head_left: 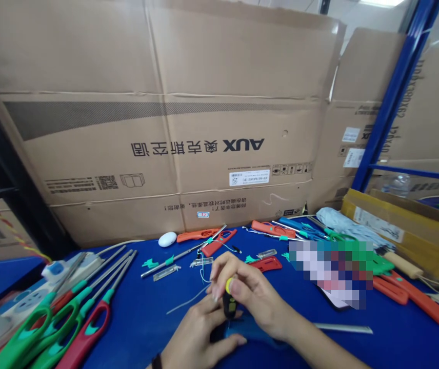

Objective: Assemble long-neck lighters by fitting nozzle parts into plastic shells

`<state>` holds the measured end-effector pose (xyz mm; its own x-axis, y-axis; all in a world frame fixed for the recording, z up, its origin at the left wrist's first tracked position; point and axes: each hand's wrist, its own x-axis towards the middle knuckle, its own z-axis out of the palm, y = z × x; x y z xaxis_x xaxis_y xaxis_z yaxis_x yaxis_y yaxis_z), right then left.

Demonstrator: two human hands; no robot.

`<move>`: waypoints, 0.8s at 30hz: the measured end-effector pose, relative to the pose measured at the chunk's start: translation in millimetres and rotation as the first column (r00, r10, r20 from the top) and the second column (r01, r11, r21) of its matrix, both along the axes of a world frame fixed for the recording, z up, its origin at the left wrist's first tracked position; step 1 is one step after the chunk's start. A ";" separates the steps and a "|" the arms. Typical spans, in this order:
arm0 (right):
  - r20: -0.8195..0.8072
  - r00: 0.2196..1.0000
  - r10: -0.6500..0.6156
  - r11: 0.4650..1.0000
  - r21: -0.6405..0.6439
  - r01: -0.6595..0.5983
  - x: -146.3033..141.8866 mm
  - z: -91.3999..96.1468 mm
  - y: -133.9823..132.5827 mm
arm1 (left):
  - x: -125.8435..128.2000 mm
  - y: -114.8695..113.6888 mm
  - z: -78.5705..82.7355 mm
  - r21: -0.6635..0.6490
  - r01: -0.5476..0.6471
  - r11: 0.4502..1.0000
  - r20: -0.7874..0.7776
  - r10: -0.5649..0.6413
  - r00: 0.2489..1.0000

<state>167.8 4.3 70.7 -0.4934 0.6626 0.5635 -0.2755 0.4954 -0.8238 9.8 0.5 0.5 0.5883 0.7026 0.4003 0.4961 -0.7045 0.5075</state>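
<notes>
Near edge: left hand (200, 330), dark band (157, 361) at wrist, low on the blue worktop (138, 307), fingers bent and thumb out against a dark blue piece (256, 332). Piece half hidden under both hands; can't tell whether the left grips it or only steadies it. Right hand (252, 287) closed on a screwdriver (230, 306), black handle with yellow top, pinched near upright between thumb and fingers, shaft pointing down at the piece. Tip contact unclear.

Metal rod (344, 328) sticks out beyond right forearm. Left side: long-nosed lighters, green handles (37, 328) and a red one (88, 330), bunched, nozzles pointing away, beside a white power strip (21, 302). Right side: phone-like slab (335, 298), mostly pixelated, then orange handles (421, 300).

Past the hands: clear small tubes (165, 272), long metal tube (165, 264), orange shells (219, 242), white oval item (167, 239).

Behind: yellow-brown carton (427, 256) at right, upside-down AUX cardboard (196, 118) standing across the back, blue post (396, 97) to its right.
</notes>
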 end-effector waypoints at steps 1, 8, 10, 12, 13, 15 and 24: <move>0.037 0.998 -0.045 0.998 0.038 0.044 1.2 3.1 -1.5 | 0.4 -0.5 0.2 0.005 0.005 1.000 0.002 -0.005 1.000; 0.227 0.842 -0.489 0.841 0.379 0.386 6.1 21.4 -2.9 | 0.7 -1.7 0.2 0.024 0.019 1.000 -0.006 -0.019 1.000; 0.231 0.780 -0.581 0.773 0.457 0.440 5.9 24.8 -2.6 | 0.2 -1.3 -0.3 0.030 0.020 0.999 -0.010 -0.020 1.000; 0.227 0.699 -0.678 0.695 0.509 0.508 6.0 26.7 -3.9 | 0.0 -1.2 0.4 0.024 0.020 1.000 -0.013 -0.020 1.000; 0.223 0.640 -0.735 0.644 0.524 0.557 6.2 27.3 -5.0 | 0.0 -1.3 1.2 0.015 0.021 1.000 -0.019 -0.021 1.000; 0.214 0.479 -0.851 0.510 0.552 0.659 6.8 28.4 -7.4 | 0.1 -1.8 3.3 -0.005 0.020 1.000 -0.036 -0.020 0.999; 0.305 0.703 -0.642 0.727 0.534 0.432 -8.9 31.0 -13.2 | -1.3 0.3 -4.5 0.015 -0.004 1.000 0.023 0.003 1.000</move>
